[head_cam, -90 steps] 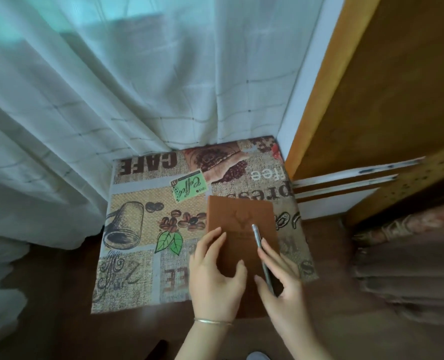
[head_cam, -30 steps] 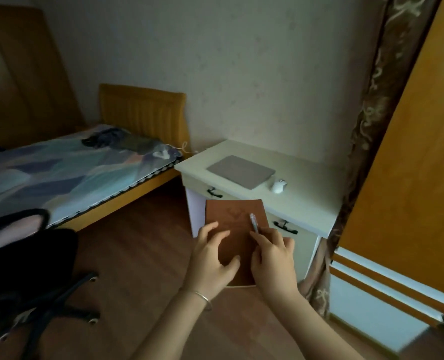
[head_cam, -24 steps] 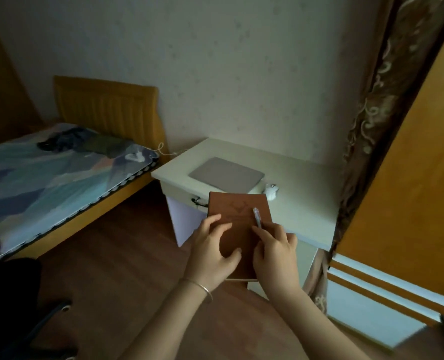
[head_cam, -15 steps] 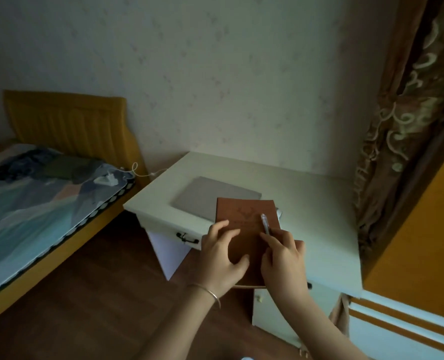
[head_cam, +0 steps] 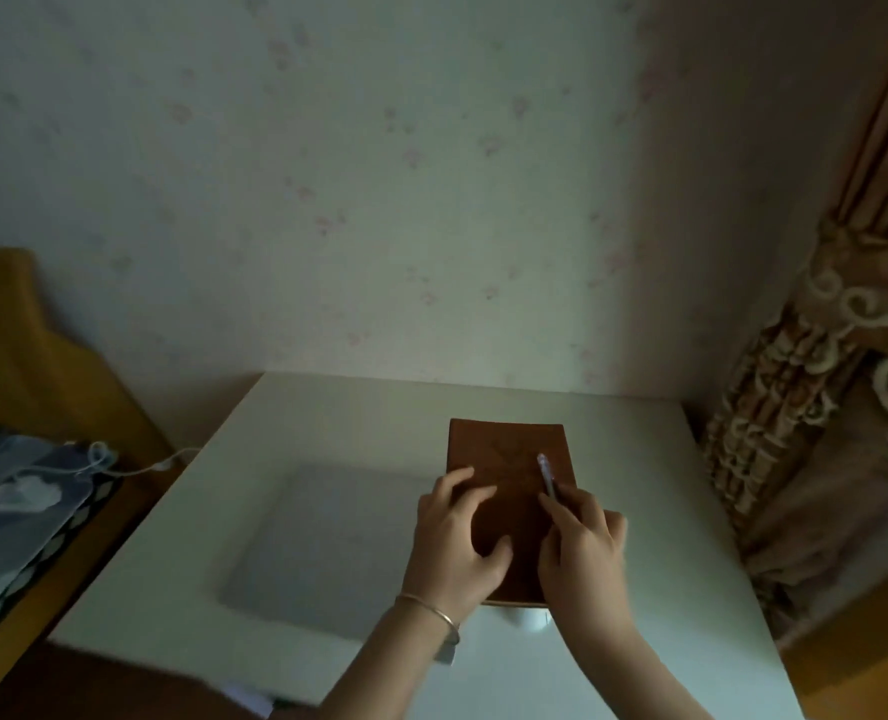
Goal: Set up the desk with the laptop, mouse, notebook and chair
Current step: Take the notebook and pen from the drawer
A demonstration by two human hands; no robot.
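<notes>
Both my hands hold a brown notebook flat above the white desk. My left hand grips its left side, fingers spread on the cover. My right hand grips the right side and pins a pen against the cover. A shut grey laptop lies on the desk to the left, partly under the notebook. A small part of the white mouse shows just below the notebook's near edge. No chair is in view.
A bed with a patterned blue cover and a yellow headboard stands left of the desk, with a white cable across the gap. A brown curtain hangs at the right. The wall is right behind the desk.
I have carried the notebook and pen from the patterned stool across the room. The desk has come much closer, and the notebook is now over the desktop beside the laptop, covering most of the mouse.
</notes>
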